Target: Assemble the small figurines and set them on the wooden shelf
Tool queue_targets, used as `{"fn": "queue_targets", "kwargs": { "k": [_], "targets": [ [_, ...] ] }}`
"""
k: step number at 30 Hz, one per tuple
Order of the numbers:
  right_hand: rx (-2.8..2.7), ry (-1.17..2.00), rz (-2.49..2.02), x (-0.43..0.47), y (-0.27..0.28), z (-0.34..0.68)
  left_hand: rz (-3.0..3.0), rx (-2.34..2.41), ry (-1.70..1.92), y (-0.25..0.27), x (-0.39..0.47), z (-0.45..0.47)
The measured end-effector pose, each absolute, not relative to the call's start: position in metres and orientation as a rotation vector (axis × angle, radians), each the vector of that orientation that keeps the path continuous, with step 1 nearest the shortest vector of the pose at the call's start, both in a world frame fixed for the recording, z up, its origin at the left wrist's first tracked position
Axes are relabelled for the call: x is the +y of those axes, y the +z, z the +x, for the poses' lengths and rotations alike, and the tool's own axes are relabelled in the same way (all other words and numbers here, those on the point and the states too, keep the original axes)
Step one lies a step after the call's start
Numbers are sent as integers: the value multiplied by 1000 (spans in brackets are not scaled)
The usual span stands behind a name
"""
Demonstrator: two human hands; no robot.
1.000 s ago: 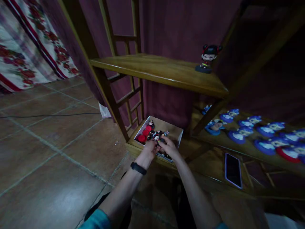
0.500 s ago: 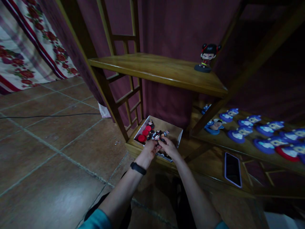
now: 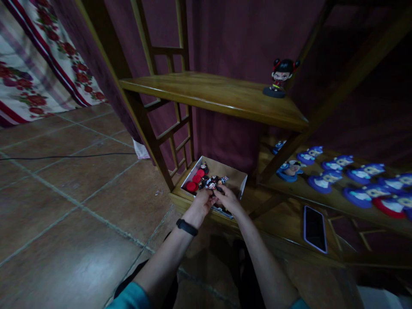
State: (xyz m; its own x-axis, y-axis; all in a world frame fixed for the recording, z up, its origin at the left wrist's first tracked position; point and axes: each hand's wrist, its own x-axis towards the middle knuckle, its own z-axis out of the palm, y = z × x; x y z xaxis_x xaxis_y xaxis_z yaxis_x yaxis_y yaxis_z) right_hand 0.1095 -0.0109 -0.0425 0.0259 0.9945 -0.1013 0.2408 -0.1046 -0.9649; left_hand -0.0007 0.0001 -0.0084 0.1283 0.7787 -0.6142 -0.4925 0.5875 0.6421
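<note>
A shallow white-edged box [image 3: 227, 166] sits on the low shelf and holds several small figurines and red round discs [image 3: 192, 186]. Over its front part, my left hand [image 3: 204, 201] and my right hand [image 3: 228, 200] meet with fingertips close together. Between them is a small dark-haired figurine [image 3: 211, 186], pinched by the fingers of both hands. Its lower part is partly hidden by the fingers. Another little figurine [image 3: 204, 167] stands in the box's back left corner, beside the red discs.
Above the box runs a wooden shelf board [image 3: 199, 88] bearing one black-haired figurine [image 3: 281, 78]. Several blue-and-white figurines [image 3: 325, 180] stand on the shelf to the right. A phone [image 3: 314, 228] lies in front of them. A cable [image 3: 67, 156] crosses the tiled floor.
</note>
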Motion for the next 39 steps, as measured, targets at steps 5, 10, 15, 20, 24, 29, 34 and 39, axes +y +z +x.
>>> {"fn": "queue_targets", "kwargs": {
  "k": [5, 10, 15, 20, 24, 29, 34, 39],
  "targets": [
    [-1306, 1149, -1526, -11, -43, 110, 307, 1107, 946, -8, -1, -1],
    [-1312, 1144, -1523, -11, -45, 110, 311, 1113, 948, -7, -1, -1],
    [-1314, 1140, -1540, -11, -45, 110, 316, 1119, 950, -6, -1, 0],
    [-1305, 1147, -1521, -12, -43, 110, 318, 1128, 944, -7, -1, -1],
    [-1307, 1153, -1502, -13, -41, 109, 324, 1127, 941, -7, -1, -1],
    [-1315, 1156, -1494, -13, -42, 108, 336, 1128, 921, -6, -1, -2],
    [-1323, 1152, -1502, -13, -42, 108, 341, 1136, 913, -10, 0, -2],
    [-1360, 1091, -1542, -16, -35, 110, 328, 1136, 917, -14, 2, -1]
  ]
}}
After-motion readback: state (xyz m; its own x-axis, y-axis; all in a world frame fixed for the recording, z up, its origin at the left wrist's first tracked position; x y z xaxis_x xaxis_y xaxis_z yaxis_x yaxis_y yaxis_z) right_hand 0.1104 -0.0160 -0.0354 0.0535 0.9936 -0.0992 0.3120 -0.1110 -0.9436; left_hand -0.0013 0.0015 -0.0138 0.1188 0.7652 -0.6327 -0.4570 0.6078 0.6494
